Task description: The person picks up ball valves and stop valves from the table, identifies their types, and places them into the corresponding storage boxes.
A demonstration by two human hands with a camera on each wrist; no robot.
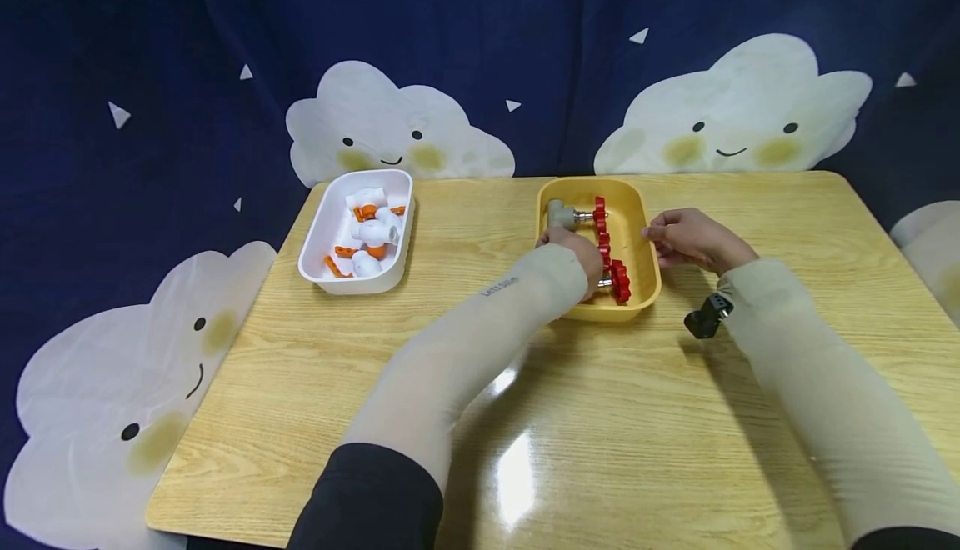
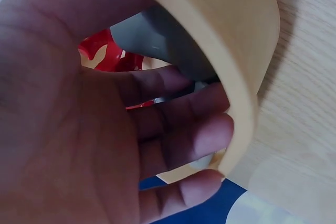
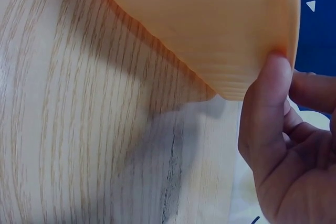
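Note:
A yellow plastic tray (image 1: 636, 237) stands at the table's back, right of centre. In it lie several grey valves with red handwheels; a grey valve (image 1: 558, 214) shows at the far end and a red handwheel (image 1: 619, 282) at the near end. My left hand (image 1: 577, 252) reaches into the tray, partly covering the valves. In the left wrist view its fingers (image 2: 194, 137) are spread and slightly bent beside the inner rim, near a grey valve body (image 2: 157, 38); no firm grip shows. My right hand (image 3: 294, 135) pinches the tray's right rim between thumb and fingers.
A white tray (image 1: 408, 242) with white pipe fittings and orange-handled valves (image 1: 375, 233) stands at the back left of the wooden table (image 1: 300, 417). Behind the table hangs a dark blue cloth (image 1: 555, 50) with clouds. A small black camera (image 1: 707, 317) sits at my right wrist.

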